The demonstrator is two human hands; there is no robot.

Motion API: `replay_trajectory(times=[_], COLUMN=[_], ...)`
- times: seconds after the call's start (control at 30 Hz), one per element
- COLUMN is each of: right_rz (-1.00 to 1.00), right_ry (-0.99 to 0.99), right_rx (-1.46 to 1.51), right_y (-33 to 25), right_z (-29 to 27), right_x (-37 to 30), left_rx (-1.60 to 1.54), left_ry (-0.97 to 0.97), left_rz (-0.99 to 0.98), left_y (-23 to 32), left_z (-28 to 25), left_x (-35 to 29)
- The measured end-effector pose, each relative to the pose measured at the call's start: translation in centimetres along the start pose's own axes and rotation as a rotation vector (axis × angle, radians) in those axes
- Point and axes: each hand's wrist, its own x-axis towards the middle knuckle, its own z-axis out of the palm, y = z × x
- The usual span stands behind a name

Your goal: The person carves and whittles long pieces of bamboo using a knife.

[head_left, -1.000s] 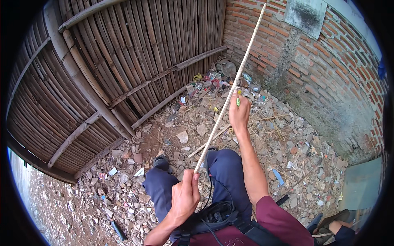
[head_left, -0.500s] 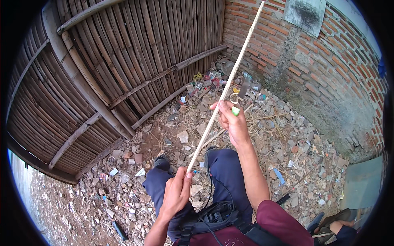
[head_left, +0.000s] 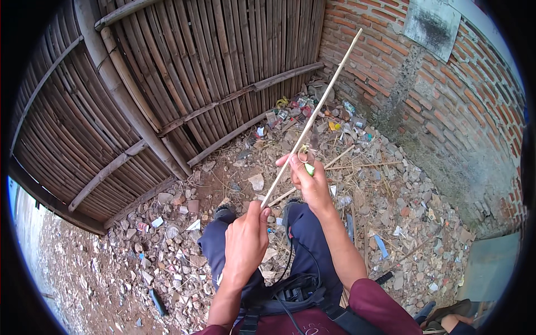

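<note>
A long pale bamboo strip [head_left: 328, 88] slants up and away across the view. My left hand [head_left: 244, 243] is closed around its near end, above my left knee. Farther up, my right hand [head_left: 310, 187] is closed on a knife, whose green handle [head_left: 309, 169] shows between the fingers. The knife's dull blade [head_left: 314, 139] points away, beside the strip. The strip passes against the fingers of my right hand, and a pale curled shaving [head_left: 303, 153] sits there by the blade. Where exactly the blade's edge meets the strip is hidden.
A slatted bamboo wall [head_left: 223, 50] stands at the left and a brick wall [head_left: 379, 56] at the far right. Stones and litter [head_left: 173, 245] cover the ground. More thin sticks [head_left: 365, 164] lie beyond my right hand. Another person's hand [head_left: 451, 322] shows at lower right.
My left hand has moved up and the right hand slightly down and left, bringing them closer together. The strip's far tip is lower in view. A curled shaving now shows at the blade.
</note>
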Motion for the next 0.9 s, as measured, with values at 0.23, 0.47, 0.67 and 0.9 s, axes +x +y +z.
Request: replay_trajectory(times=[0.23,0.47,0.67,0.9], right_rz=[-0.215,0.071,0.100,0.162], right_ry=[0.076,0.013,0.041,0.065], right_rx=[-0.272,0.250,0.269,0.291], right_y=[2.1,0.5,0.2,0.0], right_z=[-3.9,-3.6,-2.6,-1.1], right_x=[0.6,0.1,-0.4,-1.3], left_rx=[-0.348,-0.467,-0.455,-0.404], left_ry=[-0.089,-0.114,-0.205,-0.113], left_rz=[-0.075,-0.127,-0.148,-0.017], left_y=[0.1,0.1,-0.9,-0.7], left_z=[1.0,1.2,0.8,-0.1], left_x=[0.0,-0.4,-0.1,2.2])
